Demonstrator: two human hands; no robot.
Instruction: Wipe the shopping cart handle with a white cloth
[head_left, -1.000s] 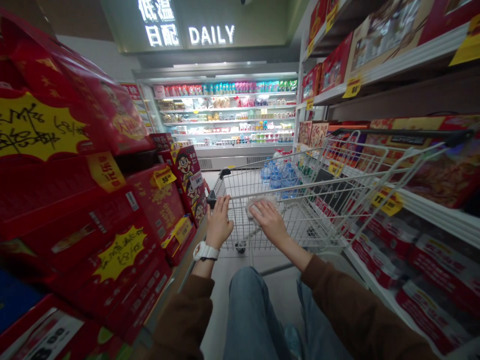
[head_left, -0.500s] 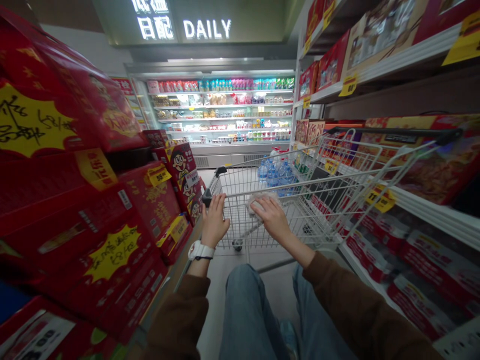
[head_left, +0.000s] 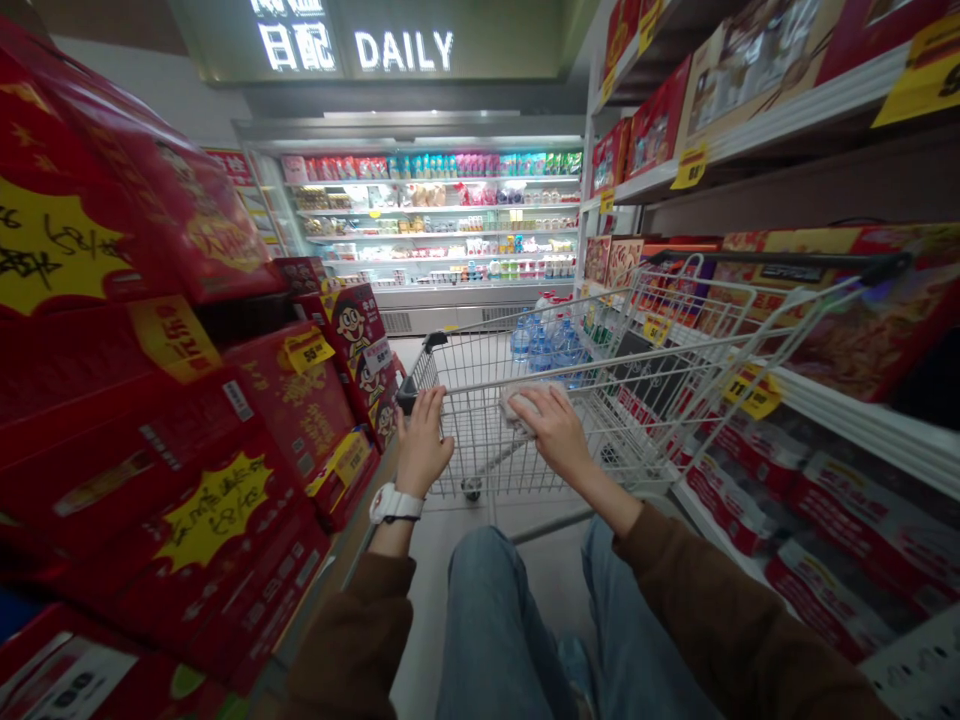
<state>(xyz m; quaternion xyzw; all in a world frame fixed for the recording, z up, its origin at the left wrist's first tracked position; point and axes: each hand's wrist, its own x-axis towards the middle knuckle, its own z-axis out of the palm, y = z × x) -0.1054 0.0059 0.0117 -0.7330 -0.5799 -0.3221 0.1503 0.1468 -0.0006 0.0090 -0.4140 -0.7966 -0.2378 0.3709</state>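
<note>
A grey wire shopping cart [head_left: 622,375] stands sideways before my knees, its handle end to the right. My left hand [head_left: 422,445], with a white watch on the wrist, holds the cart's near left corner, fingers over the rim beside the black corner cap and thumb apart. A whitish crumpled cloth [head_left: 512,408] is pressed against the top rail of the near side. My right hand [head_left: 553,428] is closed on this cloth, fingers bent over it, and partly covers it. The wire basket shows no goods inside.
Stacked red gift boxes [head_left: 187,500] with yellow price signs line the left. Shelves [head_left: 750,135] of boxed goods rise close on the right. Blue-tinted water bottles [head_left: 540,345] stand on the floor beyond the cart, before a lit refrigerated display [head_left: 442,225].
My right hand and the cloth have slid slightly right along the cart's rail. My left hand stays at the corner. The whole view has shifted a little.
</note>
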